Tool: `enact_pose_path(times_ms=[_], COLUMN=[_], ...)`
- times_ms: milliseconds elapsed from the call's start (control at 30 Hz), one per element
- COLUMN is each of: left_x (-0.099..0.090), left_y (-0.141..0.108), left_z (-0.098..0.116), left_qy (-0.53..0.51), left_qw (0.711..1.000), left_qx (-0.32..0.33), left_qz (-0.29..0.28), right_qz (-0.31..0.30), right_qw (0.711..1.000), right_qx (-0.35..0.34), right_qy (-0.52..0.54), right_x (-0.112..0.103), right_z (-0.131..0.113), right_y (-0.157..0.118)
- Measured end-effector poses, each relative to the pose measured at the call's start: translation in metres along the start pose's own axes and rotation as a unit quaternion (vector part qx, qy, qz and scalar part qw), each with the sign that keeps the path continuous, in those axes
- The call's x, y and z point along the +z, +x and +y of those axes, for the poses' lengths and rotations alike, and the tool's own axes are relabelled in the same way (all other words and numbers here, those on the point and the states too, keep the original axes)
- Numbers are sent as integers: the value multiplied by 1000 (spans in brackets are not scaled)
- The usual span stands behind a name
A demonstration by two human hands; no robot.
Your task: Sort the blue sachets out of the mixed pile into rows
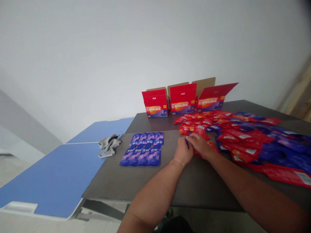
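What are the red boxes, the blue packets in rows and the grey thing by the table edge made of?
The red boxes look like smooth printed cardboard: plain brown shows on the back flaps. The blue packets seem to be smooth plastic or foil film, with wavy edges; I can't tell which. The grey thing looks like soft, dull cloth, because it's crumpled into folds.

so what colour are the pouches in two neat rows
The pouches are blue with purple; see head view.

The left fingers point(182, 143) and right fingers point(194, 139) are hiding most of something dark between them; the right edge is cutting off the sachet pile point(247, 136), whose labels point(303, 178) are blurring.
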State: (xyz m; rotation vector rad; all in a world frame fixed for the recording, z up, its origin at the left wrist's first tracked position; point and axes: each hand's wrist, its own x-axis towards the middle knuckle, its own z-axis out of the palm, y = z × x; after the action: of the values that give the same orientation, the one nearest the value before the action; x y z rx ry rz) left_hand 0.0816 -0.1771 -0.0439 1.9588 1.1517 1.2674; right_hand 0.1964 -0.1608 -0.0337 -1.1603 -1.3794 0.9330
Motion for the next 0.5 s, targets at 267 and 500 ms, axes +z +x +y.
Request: enact_pose_path(times_ms=[267,500], left_x=[-9,-12], left_y=[17,15], left_z=[-20,-24], left_qy=[-151,-102], left_qw=[965,976], left_qx=[-165,-135], left_qz=[135,133], right_qz=[128,11], right_qw=[991,988], right_qx=[32,73], right_qy=[38,135], right_x=[13,21], right_z=[12,-3], right_y=[11,1])
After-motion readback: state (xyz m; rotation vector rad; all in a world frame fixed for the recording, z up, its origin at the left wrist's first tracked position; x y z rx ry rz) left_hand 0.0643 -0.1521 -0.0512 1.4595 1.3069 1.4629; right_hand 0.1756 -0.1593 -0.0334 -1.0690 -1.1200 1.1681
